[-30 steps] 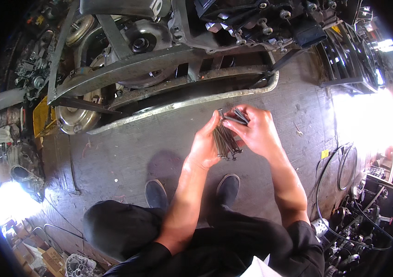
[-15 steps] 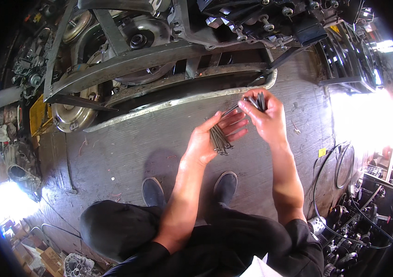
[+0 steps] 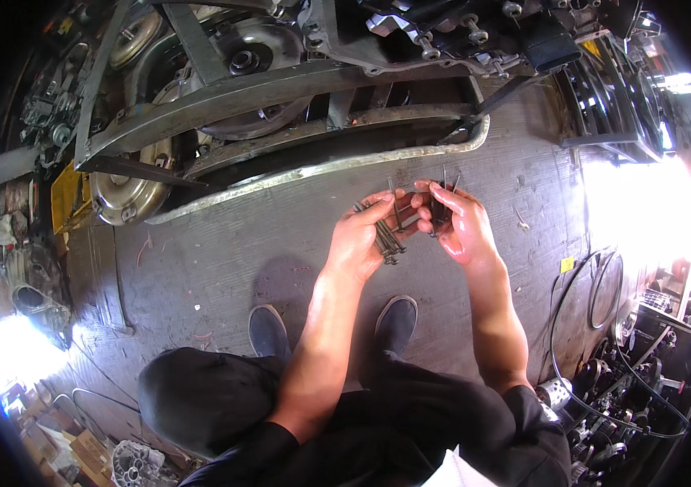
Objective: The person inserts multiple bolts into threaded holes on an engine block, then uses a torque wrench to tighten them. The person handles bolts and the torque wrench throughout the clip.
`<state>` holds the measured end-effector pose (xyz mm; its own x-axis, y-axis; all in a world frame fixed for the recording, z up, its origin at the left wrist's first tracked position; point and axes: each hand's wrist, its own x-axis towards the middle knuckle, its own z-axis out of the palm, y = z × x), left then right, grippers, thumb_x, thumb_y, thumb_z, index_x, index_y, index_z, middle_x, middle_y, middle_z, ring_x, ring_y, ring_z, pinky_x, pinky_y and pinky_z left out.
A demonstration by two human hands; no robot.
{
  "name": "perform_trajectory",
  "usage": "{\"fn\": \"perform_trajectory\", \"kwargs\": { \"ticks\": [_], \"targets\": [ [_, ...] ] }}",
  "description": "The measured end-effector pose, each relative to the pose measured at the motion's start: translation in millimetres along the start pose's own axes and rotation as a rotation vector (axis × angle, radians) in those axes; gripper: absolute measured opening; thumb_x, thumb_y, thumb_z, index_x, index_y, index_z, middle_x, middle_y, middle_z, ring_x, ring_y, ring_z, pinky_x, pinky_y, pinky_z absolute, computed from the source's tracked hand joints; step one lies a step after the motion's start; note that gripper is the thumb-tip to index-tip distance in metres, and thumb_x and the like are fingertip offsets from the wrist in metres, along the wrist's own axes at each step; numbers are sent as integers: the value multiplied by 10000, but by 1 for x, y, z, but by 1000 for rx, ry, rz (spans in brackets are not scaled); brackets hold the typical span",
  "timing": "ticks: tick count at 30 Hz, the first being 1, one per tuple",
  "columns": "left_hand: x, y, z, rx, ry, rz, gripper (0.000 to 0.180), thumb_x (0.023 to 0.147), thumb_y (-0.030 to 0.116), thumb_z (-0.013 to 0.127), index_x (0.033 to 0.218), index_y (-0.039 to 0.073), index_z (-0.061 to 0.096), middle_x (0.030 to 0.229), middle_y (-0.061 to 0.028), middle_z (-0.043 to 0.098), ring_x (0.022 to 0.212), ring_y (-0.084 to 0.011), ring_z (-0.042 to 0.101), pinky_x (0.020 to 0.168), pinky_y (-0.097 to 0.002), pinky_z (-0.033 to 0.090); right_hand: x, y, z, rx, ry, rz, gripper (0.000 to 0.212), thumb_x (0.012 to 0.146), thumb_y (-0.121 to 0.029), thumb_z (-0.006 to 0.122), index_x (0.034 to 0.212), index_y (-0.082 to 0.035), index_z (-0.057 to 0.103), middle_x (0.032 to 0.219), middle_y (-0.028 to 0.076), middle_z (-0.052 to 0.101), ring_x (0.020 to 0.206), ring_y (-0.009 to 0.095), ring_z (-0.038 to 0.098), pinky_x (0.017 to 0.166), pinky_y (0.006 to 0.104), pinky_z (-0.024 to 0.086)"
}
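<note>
My left hand (image 3: 357, 243) is closed around a bundle of long thin metal bolts (image 3: 388, 245), whose heads stick out below the palm. One bolt (image 3: 395, 203) stands apart from that bundle, upright by my left thumb and fingertips. Close beside it, my right hand (image 3: 465, 225) is closed on several more long bolts (image 3: 441, 213), their thin ends pointing up past the fingers. Both hands are held over the floor, in front of my shoes, with the fingertips nearly meeting. Fingers partly hide the bolts in the right hand.
A steel frame (image 3: 223, 108) holding large round metal parts stands over a light-rimmed tray (image 3: 313, 180) ahead. A dark bolted metal assembly (image 3: 443, 36) hangs above it. To the right lie a looped black cable (image 3: 555, 325) and piled gears (image 3: 605, 406). Cardboard boxes (image 3: 90, 454) sit lower left.
My right hand has come down and turned, its bolts now pointing upward beside the left hand. One bolt that lay slanted between the hands now stands upright at the left fingers.
</note>
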<state>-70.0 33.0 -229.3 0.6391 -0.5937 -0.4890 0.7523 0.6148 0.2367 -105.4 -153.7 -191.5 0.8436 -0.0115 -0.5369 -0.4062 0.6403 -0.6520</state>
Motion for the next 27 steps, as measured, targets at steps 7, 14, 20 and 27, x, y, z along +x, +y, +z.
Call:
{"fn": "perform_trajectory", "kwargs": {
  "ticks": [7,14,20,27],
  "targets": [
    [-1,-3,2,76,156,34,194,1033,84,596,1178,-41,618,1096,-185,698,978,-340,729,948,-599,600,9,13,-7,151,5,-90,361,1025,-69,568,1338,104,523,1240,272,672,1162,356,683,1021,424,574],
    [3,-9,-7,184,130,18,174,1016,76,627,1142,-44,627,1039,-161,698,966,-319,735,902,-576,622,6,17,4,6,72,-177,330,1001,10,584,1317,99,554,1249,252,676,1155,344,687,1011,428,574],
    [6,-9,-11,185,189,52,170,997,50,652,1133,-51,636,1051,-174,707,956,-281,732,884,-528,633,8,17,-3,-185,112,-146,298,983,-12,648,1271,59,624,1152,213,717,1049,309,730,935,428,608],
    [6,-8,-10,277,225,76,218,963,44,710,1135,-53,617,1014,-160,713,924,-265,735,800,-475,642,13,27,-5,-230,157,-108,298,985,-28,663,1267,66,640,1092,177,738,945,259,745,862,401,626]
  ]
}}
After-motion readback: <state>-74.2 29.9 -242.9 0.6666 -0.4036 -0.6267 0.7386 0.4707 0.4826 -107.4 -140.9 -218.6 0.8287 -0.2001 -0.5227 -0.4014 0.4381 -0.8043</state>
